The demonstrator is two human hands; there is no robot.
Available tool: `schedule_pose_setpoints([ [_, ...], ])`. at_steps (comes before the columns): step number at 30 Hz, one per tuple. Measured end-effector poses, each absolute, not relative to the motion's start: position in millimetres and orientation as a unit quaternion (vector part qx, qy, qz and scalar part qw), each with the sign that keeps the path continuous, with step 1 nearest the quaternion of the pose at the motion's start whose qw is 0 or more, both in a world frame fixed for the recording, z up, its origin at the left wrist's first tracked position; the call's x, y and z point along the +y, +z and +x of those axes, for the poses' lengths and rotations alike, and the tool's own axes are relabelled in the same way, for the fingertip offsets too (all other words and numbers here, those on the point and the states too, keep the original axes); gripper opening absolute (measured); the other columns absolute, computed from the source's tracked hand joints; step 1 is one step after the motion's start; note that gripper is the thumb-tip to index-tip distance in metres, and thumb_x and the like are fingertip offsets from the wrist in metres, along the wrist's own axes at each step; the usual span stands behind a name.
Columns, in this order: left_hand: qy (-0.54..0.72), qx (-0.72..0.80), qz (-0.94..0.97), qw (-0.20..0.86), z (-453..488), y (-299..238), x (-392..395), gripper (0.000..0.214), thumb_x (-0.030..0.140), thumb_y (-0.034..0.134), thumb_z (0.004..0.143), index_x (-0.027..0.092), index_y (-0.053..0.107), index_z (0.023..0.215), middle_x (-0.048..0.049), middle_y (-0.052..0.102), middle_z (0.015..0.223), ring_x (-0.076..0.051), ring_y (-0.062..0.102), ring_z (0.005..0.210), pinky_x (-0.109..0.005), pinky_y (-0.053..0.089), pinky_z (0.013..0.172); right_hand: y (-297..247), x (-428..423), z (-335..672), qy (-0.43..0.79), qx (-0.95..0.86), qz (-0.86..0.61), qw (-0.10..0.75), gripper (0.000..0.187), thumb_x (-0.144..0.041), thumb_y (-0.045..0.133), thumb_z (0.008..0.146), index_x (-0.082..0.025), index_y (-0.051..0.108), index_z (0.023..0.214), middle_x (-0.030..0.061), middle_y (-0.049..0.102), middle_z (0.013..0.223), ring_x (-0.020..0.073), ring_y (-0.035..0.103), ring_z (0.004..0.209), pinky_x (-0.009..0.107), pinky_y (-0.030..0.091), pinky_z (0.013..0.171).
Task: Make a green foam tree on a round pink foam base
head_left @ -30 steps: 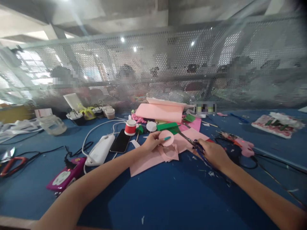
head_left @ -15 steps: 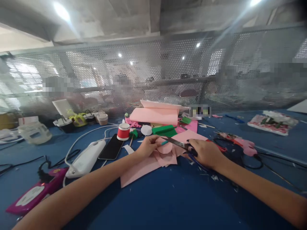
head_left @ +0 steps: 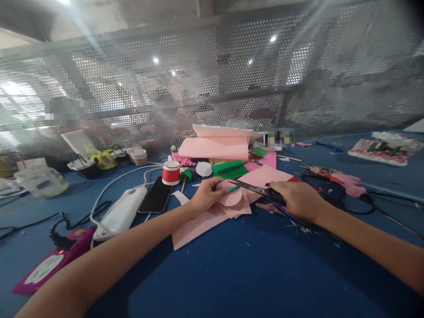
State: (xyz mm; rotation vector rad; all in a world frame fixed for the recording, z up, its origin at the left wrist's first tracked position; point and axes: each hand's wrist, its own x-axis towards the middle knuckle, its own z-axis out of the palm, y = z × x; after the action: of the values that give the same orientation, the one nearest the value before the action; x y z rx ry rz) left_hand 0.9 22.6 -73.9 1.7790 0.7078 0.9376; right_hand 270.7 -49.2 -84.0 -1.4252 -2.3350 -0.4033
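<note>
My left hand pinches a round pink paper piece just above a pile of pink paper sheets on the blue table. My right hand grips scissors with dark handles. Their blades point left and reach the top edge of the pink round piece. More pink scraps lie under both hands.
A red and white cup, a black phone, a white charger with cable and a magenta device lie to the left. Folded pink sheets and green paper sit behind. A pink glue gun lies right. Mesh fence stands at the back.
The scissors blades swung left until they met the pink round piece. My right hand moved slightly up and closer to my left hand. The camera tilted a little.
</note>
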Motion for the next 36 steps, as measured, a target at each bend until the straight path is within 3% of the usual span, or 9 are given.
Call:
schedule_pose_setpoints([
  [5, 0.382, 0.287, 0.74, 0.474, 1.0, -72.9, 22.4, 0.033, 0.04, 0.074, 0.067, 0.012, 0.069, 0.084, -0.0041, 0.066, 0.074, -0.015, 0.058, 0.069, -0.026, 0.046, 0.064, -80.2, -50.4, 269.1, -0.143, -0.836, -0.498, 0.184, 0.044, -0.06, 0.041, 0.084, -0.018, 0.054, 0.088, 0.009, 0.068, 0.081, 0.0228, 0.064, 0.07, 0.029, 0.035, 0.053],
  [20, 0.364, 0.271, 0.758, 0.468, 1.9, -74.5, 23.3, 0.031, 0.033, 0.072, 0.071, 0.013, 0.071, 0.094, -0.0088, 0.071, 0.09, -0.021, 0.063, 0.086, -0.032, 0.049, 0.08, -79.2, -49.8, 268.7, -0.123, -0.844, -0.492, 0.174, 0.037, -0.056, 0.043, 0.084, -0.02, 0.051, 0.084, 0.0074, 0.066, 0.077, 0.0225, 0.064, 0.069, 0.029, 0.037, 0.054],
  [36, 0.386, 0.279, 0.758, 0.446, -0.6, -72.6, 19.9, 0.03, 0.037, 0.07, 0.073, 0.014, 0.071, 0.092, -0.0069, 0.07, 0.086, -0.018, 0.062, 0.081, -0.028, 0.049, 0.072, -78.4, -54.2, 267.4, -0.099, -0.843, -0.485, 0.21, 0.04, -0.058, 0.04, 0.085, -0.02, 0.052, 0.082, 0.0064, 0.065, 0.073, 0.0186, 0.06, 0.063, 0.027, 0.031, 0.052],
])
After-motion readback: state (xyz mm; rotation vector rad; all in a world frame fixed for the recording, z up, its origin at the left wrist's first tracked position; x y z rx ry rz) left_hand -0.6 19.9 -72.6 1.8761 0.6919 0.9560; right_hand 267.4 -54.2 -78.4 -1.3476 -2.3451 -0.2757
